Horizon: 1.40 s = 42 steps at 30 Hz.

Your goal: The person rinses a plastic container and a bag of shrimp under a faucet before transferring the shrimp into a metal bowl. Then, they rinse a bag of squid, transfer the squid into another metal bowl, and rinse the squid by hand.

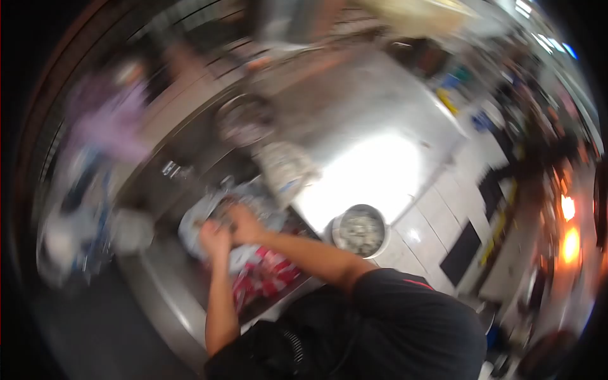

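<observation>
In the head view, my left hand (216,239) and my right hand (243,224) are close together over a pale, partly clear plastic bag (192,223) in the metal sink. The fingers of both hands look curled in toward a small area between them. Blur hides what they pinch there. Beneath my forearms lies a red and white plastic bag (266,271). A pale, mottled cloth or sack (285,168) hangs over the sink's edge beyond my right hand. To the right stands a round metal pot (361,231) filled with greyish-white pieces.
A shiny steel counter (354,101) adjoins the sink (168,297). A round strainer or bowl (246,120) sits at the sink's far end. On the left is a blurred person in a light purple top (114,120). Flames (570,244) glow at the far right.
</observation>
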Available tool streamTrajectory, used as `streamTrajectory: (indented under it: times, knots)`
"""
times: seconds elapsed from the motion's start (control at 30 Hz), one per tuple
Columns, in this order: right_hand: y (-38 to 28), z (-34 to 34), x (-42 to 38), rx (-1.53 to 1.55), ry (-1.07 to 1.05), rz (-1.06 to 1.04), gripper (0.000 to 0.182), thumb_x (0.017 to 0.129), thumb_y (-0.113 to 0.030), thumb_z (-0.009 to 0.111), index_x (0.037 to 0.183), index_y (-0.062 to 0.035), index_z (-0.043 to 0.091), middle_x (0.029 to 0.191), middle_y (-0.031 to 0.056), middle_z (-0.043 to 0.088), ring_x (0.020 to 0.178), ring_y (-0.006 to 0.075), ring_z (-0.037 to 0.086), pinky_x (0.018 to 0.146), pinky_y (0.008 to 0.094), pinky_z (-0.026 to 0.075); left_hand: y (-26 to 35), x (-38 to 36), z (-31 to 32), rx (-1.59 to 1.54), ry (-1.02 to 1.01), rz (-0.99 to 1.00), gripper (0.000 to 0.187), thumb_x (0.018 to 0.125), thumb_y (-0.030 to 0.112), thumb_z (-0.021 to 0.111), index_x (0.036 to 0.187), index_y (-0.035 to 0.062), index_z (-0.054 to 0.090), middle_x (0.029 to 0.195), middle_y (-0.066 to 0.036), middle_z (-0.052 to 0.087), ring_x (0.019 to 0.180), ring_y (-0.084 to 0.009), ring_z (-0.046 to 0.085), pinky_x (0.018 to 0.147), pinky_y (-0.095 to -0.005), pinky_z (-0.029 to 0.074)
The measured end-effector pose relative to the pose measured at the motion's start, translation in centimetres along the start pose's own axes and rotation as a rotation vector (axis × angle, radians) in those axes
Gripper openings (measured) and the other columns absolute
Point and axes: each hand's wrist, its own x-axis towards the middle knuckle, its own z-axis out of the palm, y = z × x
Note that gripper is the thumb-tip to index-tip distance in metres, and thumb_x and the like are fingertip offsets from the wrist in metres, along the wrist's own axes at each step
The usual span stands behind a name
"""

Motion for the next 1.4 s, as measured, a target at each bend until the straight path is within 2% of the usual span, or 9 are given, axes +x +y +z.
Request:
streamTrajectory:
  times: [0.07,0.17,0.27,0.57,0.63,0.73,0.77,0.83,1.4]
  knots:
    - [0.6,0.3,-0.2,0.05,0.04,0.039,0.067,0.065,-0.033,0.079,0.123,-0.0051,0.061,0.128,0.024,0.056,0.124,0.0412,0.051,0.107,0.0488,0.039,0.1,0.7,0.5,0.073,-0.032,0.11,0.017,0.069,0.007,0.068,0.069,0.0024,0.052,0.063,-0.007,0.053,0.061,-0.0187,0.049,0.058,-0.04,0.041]
    - [2.9,2.2,-0.7,0.069,-0.085,0.304,0.083,0.072,-0.034,0.077,0.145,-0.007,0.046,0.144,0.0274,0.044,0.137,0.0453,0.039,0.116,0.0512,0.03,1.4,1.2,0.8,0.127,-0.11,0.162,0.018,0.069,0.004,0.068,0.071,-0.0004,0.051,0.063,-0.011,0.052,0.061,-0.0241,0.051,0.062,-0.0412,0.045]
    - [1.3,0.4,-0.4,0.238,-0.171,0.501,0.075,0.085,-0.032,0.067,0.151,-0.0125,0.038,0.151,0.0323,0.033,0.142,0.0514,0.029,0.118,0.0525,0.027,3.2,1.7,2.1,0.034,-0.164,0.117,0.02,0.069,0.004,0.066,0.07,-0.0008,0.048,0.063,-0.013,0.052,0.059,-0.0274,0.051,0.061,-0.0435,0.044]
    - [4.8,5.2,1.6,0.23,0.024,0.407,0.071,0.086,-0.027,0.066,0.149,-0.0106,0.039,0.141,0.0292,0.042,0.136,0.0478,0.038,0.113,0.0522,0.032,11.1,1.7,0.9,0.409,-0.177,0.153,0.017,0.072,0.006,0.065,0.074,-0.0003,0.049,0.068,-0.018,0.057,0.063,-0.0378,0.056,0.063,-0.0474,0.046]
    - [4.7,5.8,2.3,0.256,0.136,0.179,0.069,0.087,-0.026,0.066,0.147,-0.0071,0.04,0.139,0.0257,0.046,0.137,0.0431,0.039,0.113,0.0511,0.032,12.3,1.7,0.1,0.397,-0.186,0.155,0.015,0.075,0.011,0.067,0.083,0.0007,0.06,0.079,-0.02,0.065,0.077,-0.0419,0.064,0.07,-0.0494,0.05]
    - [4.0,5.3,2.6,0.425,0.034,0.23,0.055,0.091,-0.031,0.064,0.138,-0.0052,0.048,0.13,0.0179,0.052,0.126,0.034,0.046,0.109,0.0486,0.036,10.8,2.6,-0.6,0.396,-0.188,0.245,0.023,0.08,0.022,0.069,0.096,0.0045,0.069,0.091,-0.022,0.069,0.089,-0.0422,0.067,0.076,-0.0502,0.052]
    - [6.0,9.3,2.7,0.288,0.354,-0.021,0.05,0.09,-0.033,0.062,0.13,-0.0052,0.051,0.124,0.0179,0.053,0.12,0.0338,0.048,0.106,0.047,0.037,13.6,1.7,-1.3,0.445,-0.179,0.259,0.023,0.082,0.024,0.069,0.095,0.0051,0.069,0.09,-0.024,0.069,0.089,-0.044,0.067,0.075,-0.0512,0.052]
    - [4.1,7.1,3.4,0.207,0.087,0.161,0.049,0.089,-0.033,0.061,0.128,-0.0055,0.051,0.125,0.0199,0.052,0.123,0.0359,0.046,0.107,0.0457,0.036,14.3,1.7,-1.2,0.44,-0.109,0.345,0.021,0.082,0.024,0.068,0.093,0.0067,0.07,0.082,-0.024,0.067,0.083,-0.0477,0.065,0.071,-0.0539,0.051]
    - [-2.1,5.6,3.4,0.708,0.111,0.397,0.063,0.084,-0.03,0.068,0.139,-0.0082,0.044,0.134,0.0247,0.046,0.125,0.045,0.045,0.107,0.0499,0.038,18.6,0.9,-0.5,0.746,-0.209,0.436,0.014,0.078,0.008,0.067,0.085,-0.0001,0.058,0.082,-0.023,0.068,0.078,-0.0446,0.068,0.07,-0.0532,0.054]
